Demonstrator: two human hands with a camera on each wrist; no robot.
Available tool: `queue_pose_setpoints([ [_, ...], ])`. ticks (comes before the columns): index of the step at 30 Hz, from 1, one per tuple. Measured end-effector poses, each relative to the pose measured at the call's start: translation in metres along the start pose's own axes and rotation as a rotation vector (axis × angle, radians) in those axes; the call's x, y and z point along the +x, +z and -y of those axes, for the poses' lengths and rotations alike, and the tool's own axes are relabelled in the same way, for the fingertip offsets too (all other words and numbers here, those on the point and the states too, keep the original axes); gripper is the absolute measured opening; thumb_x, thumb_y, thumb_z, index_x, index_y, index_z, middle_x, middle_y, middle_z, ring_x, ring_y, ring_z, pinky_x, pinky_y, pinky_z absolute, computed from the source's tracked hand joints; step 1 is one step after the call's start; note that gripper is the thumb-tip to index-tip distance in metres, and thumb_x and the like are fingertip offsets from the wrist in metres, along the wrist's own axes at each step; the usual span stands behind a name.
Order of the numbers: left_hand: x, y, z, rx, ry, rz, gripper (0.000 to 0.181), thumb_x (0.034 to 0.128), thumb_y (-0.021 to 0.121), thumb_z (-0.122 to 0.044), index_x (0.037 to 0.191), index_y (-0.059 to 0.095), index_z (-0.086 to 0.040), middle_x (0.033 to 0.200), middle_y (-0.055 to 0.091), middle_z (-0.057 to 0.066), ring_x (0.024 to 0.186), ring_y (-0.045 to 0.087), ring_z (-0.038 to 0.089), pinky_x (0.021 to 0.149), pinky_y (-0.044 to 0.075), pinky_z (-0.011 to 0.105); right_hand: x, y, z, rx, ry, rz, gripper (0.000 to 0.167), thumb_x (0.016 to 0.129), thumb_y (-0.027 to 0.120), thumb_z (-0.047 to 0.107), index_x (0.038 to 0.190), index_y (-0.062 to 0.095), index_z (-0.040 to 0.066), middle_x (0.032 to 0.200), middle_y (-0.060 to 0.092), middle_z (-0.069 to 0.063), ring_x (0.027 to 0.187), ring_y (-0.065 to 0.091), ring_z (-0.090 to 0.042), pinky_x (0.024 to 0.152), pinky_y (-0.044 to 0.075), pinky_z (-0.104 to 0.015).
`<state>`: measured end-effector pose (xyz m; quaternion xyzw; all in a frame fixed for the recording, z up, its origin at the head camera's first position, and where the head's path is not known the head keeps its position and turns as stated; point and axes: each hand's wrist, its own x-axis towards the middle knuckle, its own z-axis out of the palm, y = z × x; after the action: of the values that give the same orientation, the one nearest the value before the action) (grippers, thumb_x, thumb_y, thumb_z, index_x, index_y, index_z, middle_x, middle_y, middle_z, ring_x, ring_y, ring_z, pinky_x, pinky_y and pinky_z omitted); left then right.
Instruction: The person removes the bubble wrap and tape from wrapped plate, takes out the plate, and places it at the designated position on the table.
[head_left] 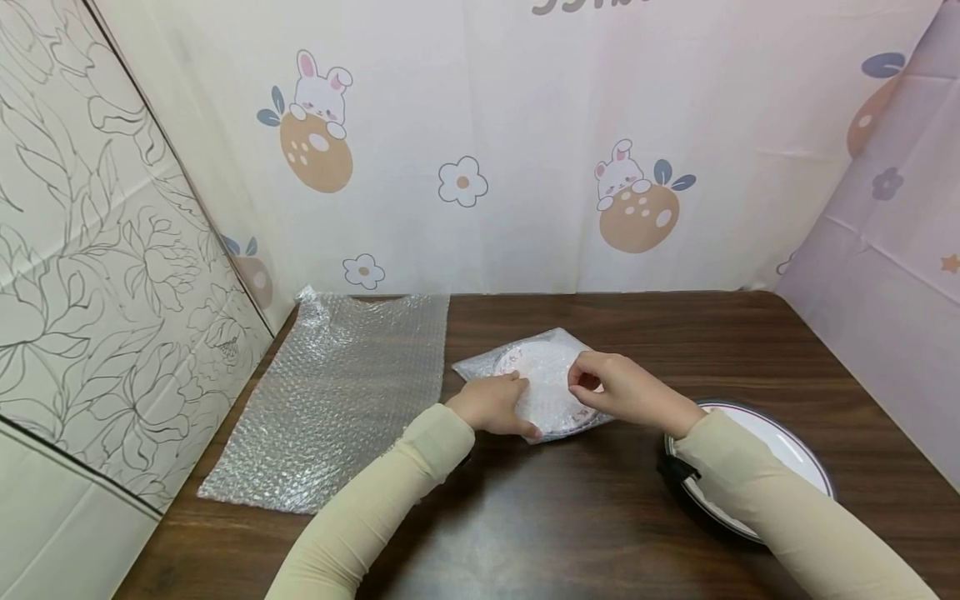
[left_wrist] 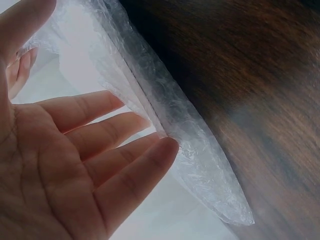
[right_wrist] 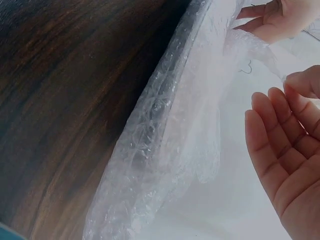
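A plate [head_left: 512,360] with small printed marks near its rim lies on the table, wrapped in bubble wrap [head_left: 551,392]. My left hand [head_left: 491,406] rests on the wrap's left side, its fingers spread and fairly straight. In the left wrist view the fingertips touch the wrap close to the plate's edge. Above the right side of the bundle, my right hand [head_left: 621,386] pinches a thin raised bit of the bubble wrap between thumb and forefinger. The right wrist view shows this pinch, with the other fingers [right_wrist: 265,132] loosely bent.
A flat sheet of bubble wrap [head_left: 352,392] lies on the left of the wooden table [head_left: 510,525]. On the right, under my right forearm, is a white plate [head_left: 783,446] with a dark-lined rim. Printed cloth [head_left: 525,233] hangs behind the table.
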<state>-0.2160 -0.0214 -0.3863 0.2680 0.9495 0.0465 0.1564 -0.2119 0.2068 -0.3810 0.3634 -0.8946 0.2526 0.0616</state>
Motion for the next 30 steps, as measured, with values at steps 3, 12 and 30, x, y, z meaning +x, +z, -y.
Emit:
queue_pose_setpoints([
  [3, -0.001, -0.001, 0.000, -0.015, -0.001, 0.005, 0.083, 0.0822, 0.070, -0.057, 0.146, 0.046, -0.009, 0.154, 0.042, 0.009, 0.141, 0.044, 0.021, 0.111, 0.042, 0.040, -0.001, -0.002, 0.001, 0.000, 0.004, 0.004, 0.016, 0.087, 0.069, 0.003, 0.085, 0.062, 0.018, 0.081, 0.060, 0.012, 0.077, 0.057, -0.002, 0.069, 0.053, -0.024],
  [12, -0.002, -0.001, 0.001, -0.050, -0.004, 0.011, 0.087, 0.0818, 0.070, -0.057, 0.149, 0.042, -0.010, 0.157, 0.038, 0.007, 0.143, 0.040, 0.021, 0.114, 0.038, 0.039, -0.006, -0.005, -0.002, -0.005, 0.016, -0.021, 0.015, 0.087, 0.071, 0.004, 0.085, 0.064, 0.017, 0.081, 0.061, 0.012, 0.077, 0.058, -0.001, 0.070, 0.054, -0.024],
  [30, -0.002, 0.003, 0.000, -0.066, -0.023, -0.008, 0.087, 0.0836, 0.069, -0.058, 0.151, 0.039, -0.011, 0.158, 0.036, 0.008, 0.144, 0.038, 0.021, 0.115, 0.036, 0.038, -0.017, -0.017, -0.019, -0.146, 0.292, -0.037, 0.034, 0.093, 0.064, 0.020, 0.118, 0.063, -0.004, 0.111, 0.065, -0.018, 0.097, 0.064, -0.030, 0.081, 0.053, -0.047],
])
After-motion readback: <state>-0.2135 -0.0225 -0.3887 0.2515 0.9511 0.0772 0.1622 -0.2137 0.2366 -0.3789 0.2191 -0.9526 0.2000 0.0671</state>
